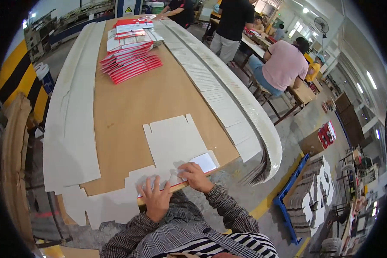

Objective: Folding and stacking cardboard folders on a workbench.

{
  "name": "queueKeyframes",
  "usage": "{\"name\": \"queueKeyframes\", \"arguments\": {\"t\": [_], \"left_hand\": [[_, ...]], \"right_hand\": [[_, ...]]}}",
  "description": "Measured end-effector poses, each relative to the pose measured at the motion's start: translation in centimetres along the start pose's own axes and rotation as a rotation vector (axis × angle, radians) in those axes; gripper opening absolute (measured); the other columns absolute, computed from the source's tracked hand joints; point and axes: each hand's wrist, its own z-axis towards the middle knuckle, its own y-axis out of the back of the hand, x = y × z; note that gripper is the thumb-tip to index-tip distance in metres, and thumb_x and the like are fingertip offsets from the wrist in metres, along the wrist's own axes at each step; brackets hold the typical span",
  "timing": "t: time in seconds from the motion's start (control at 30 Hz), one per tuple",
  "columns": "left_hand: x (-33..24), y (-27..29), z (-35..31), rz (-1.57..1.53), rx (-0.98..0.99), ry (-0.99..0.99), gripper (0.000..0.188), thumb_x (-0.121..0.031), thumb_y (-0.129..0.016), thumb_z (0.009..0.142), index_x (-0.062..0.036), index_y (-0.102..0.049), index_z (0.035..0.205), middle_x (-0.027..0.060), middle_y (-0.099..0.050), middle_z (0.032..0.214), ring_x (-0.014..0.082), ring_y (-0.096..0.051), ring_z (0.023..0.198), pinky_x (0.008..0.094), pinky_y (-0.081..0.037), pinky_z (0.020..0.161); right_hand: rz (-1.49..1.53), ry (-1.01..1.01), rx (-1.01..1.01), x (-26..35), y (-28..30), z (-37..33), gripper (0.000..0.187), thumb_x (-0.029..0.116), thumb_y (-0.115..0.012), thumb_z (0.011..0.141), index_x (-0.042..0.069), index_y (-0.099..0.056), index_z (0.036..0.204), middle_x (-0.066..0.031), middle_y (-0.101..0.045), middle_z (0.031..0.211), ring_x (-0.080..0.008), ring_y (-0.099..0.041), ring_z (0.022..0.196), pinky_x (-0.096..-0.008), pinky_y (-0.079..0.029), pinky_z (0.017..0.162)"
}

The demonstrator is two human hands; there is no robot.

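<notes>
A flat, die-cut white cardboard box blank (173, 139) lies at the near edge of the brown table, with slots and flaps cut into it. My left hand (155, 198) rests on its front strip, fingers spread and pressed down near a thin red line along the edge. To its right my right hand (195, 176) is bent over the same strip, fingertips together at a small pale piece (174, 177) that I cannot make out clearly. Beside that hand a bright white rectangle (204, 162) lies on the blank's right end.
A stack of red-and-white folded packages (131, 64) stands far on the table (129, 116). Overlapping white card sheets (75, 116) line the left side; a long fanned row (210, 81) lines the right. A blue pallet (284, 202) holds stacked cardboard on the floor. People work beyond.
</notes>
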Motion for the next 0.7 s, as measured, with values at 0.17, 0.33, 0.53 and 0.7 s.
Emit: {"name": "queueKeyframes", "arguments": {"t": [0.17,0.33,0.53,0.7], "left_hand": [[-0.3,0.4,-0.3,0.098,0.192,0.039,0.071,-0.032,-0.079,0.073,-0.0248,-0.054,0.139,0.0210,-0.029,0.155,0.0526,-0.017,0.143,0.0824,-0.006,0.102],[0.5,-0.3,-0.6,0.093,0.125,0.057,0.068,-0.028,-0.077,0.075,-0.0288,-0.054,0.139,0.0217,-0.032,0.153,0.0559,-0.019,0.141,0.0839,-0.005,0.100],[0.4,-1.0,-1.2,0.066,0.079,0.008,0.052,-0.026,-0.061,0.087,-0.0288,-0.055,0.139,0.0227,-0.035,0.152,0.0565,-0.025,0.138,0.0850,-0.002,0.098],[-0.3,-1.4,-2.0,0.042,0.128,-0.020,0.057,-0.025,-0.065,0.084,-0.0291,-0.054,0.140,0.0208,-0.031,0.154,0.0573,-0.023,0.138,0.0847,-0.003,0.098]], "right_hand": [[-0.098,0.014,-0.012,0.9,0.0,0.4,0.032,-0.005,-0.060,0.072,0.008,-0.069,0.099,-0.0102,-0.062,0.118,-0.0328,-0.056,0.111,-0.0420,-0.044,0.094],[-0.122,-0.047,-0.379,6.5,-2.0,-1.9,0.021,-0.002,-0.064,0.079,0.006,-0.067,0.099,-0.0119,-0.062,0.101,-0.0276,-0.061,0.094,-0.0388,-0.049,0.080],[1.306,-0.961,-0.304,10.7,-6.2,-4.8,0.020,0.027,-0.051,0.104,0.008,-0.055,0.110,-0.0022,-0.064,0.082,-0.0102,-0.059,0.061,-0.0227,-0.044,0.053],[1.242,-0.886,-0.525,9.4,-7.9,-3.4,0.021,0.024,-0.052,0.103,0.006,-0.056,0.111,-0.0025,-0.065,0.080,-0.0098,-0.059,0.063,-0.0222,-0.045,0.052]]}}
